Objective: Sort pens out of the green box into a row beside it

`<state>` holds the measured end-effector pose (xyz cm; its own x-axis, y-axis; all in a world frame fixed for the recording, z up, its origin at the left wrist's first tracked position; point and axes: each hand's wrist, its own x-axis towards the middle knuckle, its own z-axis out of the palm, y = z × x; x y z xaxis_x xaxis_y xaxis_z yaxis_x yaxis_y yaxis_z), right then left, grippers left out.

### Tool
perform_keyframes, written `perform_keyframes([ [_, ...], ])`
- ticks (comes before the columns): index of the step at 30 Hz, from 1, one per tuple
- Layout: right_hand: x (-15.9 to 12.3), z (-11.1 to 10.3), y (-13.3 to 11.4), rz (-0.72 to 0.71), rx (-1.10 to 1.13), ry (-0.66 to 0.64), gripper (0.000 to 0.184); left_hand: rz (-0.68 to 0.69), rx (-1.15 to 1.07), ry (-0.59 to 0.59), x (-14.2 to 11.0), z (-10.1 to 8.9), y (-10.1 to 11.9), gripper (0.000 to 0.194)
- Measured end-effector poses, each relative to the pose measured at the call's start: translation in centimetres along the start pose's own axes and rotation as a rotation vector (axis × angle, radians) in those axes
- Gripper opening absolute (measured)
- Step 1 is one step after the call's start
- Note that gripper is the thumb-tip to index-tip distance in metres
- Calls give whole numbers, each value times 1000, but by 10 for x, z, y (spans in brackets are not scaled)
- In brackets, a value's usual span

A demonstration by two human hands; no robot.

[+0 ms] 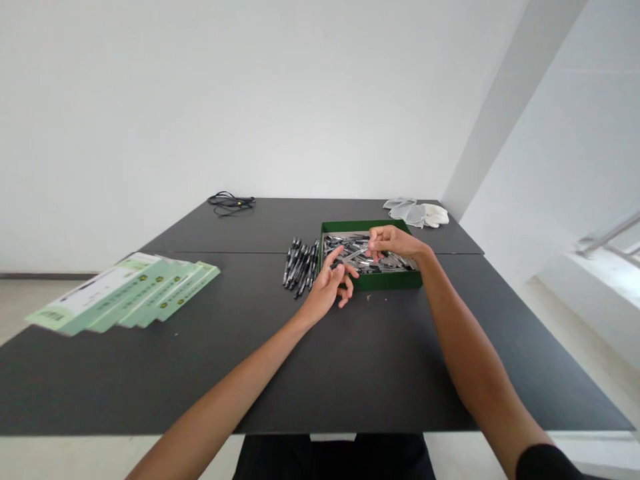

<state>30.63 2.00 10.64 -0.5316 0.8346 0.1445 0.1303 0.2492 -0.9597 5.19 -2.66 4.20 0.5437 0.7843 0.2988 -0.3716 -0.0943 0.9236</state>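
A slim pen [356, 255] with a clear barrel is held above the front left part of a green box [395, 280]. My right hand [393, 241] pinches its right end between thumb and fingers. The pen's dark left end lies between the thumb and index finger of my left hand [327, 283], partly hidden; the other left fingers are curled loosely apart. Many loose pens [400, 262] lie jumbled inside the box. Against the box's left side, a pile of dark pens [301, 267] rests on the table.
Green and white printed packs [135, 287] lie fanned out on the dark table [240, 360] at left. A coiled black cable [231, 202] is at the back left. White gloves [417, 212] lie at the back right, near the wall.
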Motion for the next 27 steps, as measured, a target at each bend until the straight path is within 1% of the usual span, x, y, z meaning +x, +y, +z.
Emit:
perform_keyframes([
  [2,0,4,-8,51,-54,-136,40,96,-30,96,10,4,1,42],
  [3,0,4,-10,75,-79,-181,40,142,-34,137,11,6,-1,36],
  [4,1,2,-10,89,-108,-201,41,179,-25,172,11,8,-4,35],
  [5,1,-1,-8,97,-150,-190,44,210,4,197,8,9,-9,37],
  [6,1,-5,-4,103,-214,-149,46,237,61,211,3,11,-15,40],
  [7,2,-10,1,119,-306,-83,47,256,151,195,-3,12,-21,44],
  [8,2,-16,9,161,-432,-3,44,257,274,126,-9,14,-28,48],
  [9,2,-21,17,234,-584,73,36,254,391,18,-14,15,-34,51],
  [11,3,-29,35,438,-878,194,18,247,551,-262,-21,18,-43,50],
  [12,3,-31,43,511,-955,220,15,248,591,-344,-22,18,-45,50],
  [13,2,-32,50,565,-1003,235,14,248,614,-381,-21,18,-47,50],
  [14,2,-31,55,597,-1023,241,16,248,629,-381,-20,18,-48,51],
  [16,2,-29,60,636,-1046,252,19,252,655,-335,-15,16,-47,52],
  [19,4,-23,58,695,-1097,271,22,293,724,-309,-10,14,-46,53],
  [22,7,-16,54,721,-1133,268,23,358,789,-293,-10,15,-45,56],
  [24,9,-13,54,726,-1153,274,23,380,786,-254,-10,16,-45,56],
  [27,10,-12,56,731,-1173,289,23,338,722,-213,-9,17,-45,51],
])
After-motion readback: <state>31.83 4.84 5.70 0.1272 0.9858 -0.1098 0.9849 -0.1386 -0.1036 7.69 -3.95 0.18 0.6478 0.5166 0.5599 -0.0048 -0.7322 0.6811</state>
